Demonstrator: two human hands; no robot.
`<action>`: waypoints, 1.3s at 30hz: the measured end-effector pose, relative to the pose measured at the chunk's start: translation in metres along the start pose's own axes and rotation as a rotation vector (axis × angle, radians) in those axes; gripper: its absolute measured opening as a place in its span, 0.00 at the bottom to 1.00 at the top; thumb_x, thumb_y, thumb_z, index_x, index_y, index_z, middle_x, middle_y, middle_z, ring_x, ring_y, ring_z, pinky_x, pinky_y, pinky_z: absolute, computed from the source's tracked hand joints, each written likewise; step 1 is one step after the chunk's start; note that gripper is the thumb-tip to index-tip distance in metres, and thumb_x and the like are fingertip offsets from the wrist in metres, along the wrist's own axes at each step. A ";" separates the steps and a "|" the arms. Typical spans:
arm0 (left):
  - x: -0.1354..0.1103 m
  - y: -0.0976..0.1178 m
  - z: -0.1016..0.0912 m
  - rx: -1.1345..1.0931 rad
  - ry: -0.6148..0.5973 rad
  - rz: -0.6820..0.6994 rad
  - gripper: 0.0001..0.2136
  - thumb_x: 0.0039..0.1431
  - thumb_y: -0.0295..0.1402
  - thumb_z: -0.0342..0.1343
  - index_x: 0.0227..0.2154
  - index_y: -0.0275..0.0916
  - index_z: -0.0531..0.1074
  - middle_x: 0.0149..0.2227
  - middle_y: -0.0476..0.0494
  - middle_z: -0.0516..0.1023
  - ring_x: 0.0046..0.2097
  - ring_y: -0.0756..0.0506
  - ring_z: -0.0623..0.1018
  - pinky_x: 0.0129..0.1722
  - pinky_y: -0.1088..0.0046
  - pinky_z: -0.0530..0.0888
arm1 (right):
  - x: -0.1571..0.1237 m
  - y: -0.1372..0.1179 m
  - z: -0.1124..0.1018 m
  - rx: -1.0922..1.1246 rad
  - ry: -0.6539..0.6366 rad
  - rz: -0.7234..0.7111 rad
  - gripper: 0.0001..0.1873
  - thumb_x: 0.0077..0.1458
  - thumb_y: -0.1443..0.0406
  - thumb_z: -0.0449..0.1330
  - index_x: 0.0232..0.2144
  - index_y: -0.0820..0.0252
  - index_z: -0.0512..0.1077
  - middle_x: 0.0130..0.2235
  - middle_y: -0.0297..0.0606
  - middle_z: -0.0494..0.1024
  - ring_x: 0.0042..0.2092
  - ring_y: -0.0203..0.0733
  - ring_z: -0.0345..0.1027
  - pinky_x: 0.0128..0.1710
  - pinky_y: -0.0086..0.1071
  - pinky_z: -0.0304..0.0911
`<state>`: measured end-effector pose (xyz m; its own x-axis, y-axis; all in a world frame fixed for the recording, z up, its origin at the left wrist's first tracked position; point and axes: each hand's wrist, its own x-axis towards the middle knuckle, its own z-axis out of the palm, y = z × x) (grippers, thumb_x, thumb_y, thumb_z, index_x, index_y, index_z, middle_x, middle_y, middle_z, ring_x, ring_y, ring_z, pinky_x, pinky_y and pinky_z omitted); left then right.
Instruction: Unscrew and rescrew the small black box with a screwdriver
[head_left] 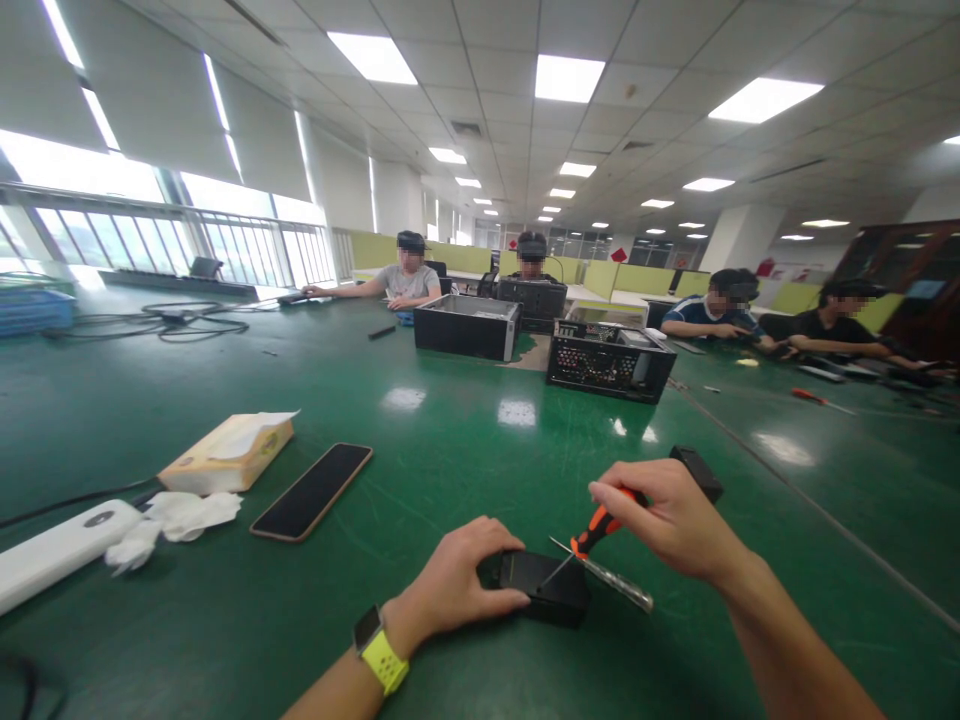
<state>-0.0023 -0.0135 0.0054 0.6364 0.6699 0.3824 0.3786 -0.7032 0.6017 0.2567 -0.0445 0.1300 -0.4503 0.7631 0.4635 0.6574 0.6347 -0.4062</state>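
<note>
My left hand (461,580) is closed around a small black box (546,590) lying on the green table, holding it at its left end. My right hand (667,515) grips an orange-and-black screwdriver (596,532) whose tip points down onto the top of the box. A thin metal strip (611,580) lies just right of the box, under the screwdriver. Another small black block (697,472) sits behind my right hand. A watch with a yellow strap is on my left wrist.
A phone (313,490) lies face up to the left, beside a tissue box (229,453), crumpled tissue (176,520) and a white power bank (56,552). Two open computer cases (609,360) stand farther back. Several seated people work at the far edge; a red screwdriver (817,399) lies right.
</note>
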 end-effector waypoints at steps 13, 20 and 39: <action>0.000 -0.001 0.001 -0.002 0.004 -0.005 0.19 0.53 0.46 0.65 0.44 0.40 0.76 0.41 0.42 0.78 0.42 0.41 0.76 0.43 0.67 0.72 | -0.005 -0.013 -0.007 0.057 -0.067 -0.078 0.09 0.59 0.62 0.59 0.41 0.56 0.76 0.35 0.37 0.80 0.35 0.39 0.72 0.36 0.31 0.65; 0.000 0.001 0.000 0.006 0.000 -0.023 0.18 0.52 0.43 0.67 0.43 0.40 0.76 0.40 0.43 0.78 0.42 0.41 0.76 0.43 0.68 0.71 | -0.006 -0.014 -0.003 -0.038 -0.034 -0.054 0.10 0.56 0.58 0.63 0.38 0.56 0.77 0.31 0.35 0.80 0.30 0.38 0.72 0.31 0.31 0.64; 0.000 0.003 0.000 0.015 -0.021 -0.060 0.17 0.52 0.41 0.67 0.42 0.40 0.75 0.39 0.45 0.77 0.40 0.42 0.76 0.40 0.71 0.70 | -0.008 -0.017 -0.005 0.011 -0.091 -0.052 0.19 0.57 0.61 0.62 0.51 0.55 0.72 0.38 0.36 0.80 0.36 0.39 0.73 0.36 0.32 0.66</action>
<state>-0.0017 -0.0156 0.0072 0.6261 0.7060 0.3310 0.4268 -0.6655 0.6123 0.2522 -0.0615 0.1372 -0.5365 0.7370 0.4111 0.6254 0.6743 -0.3927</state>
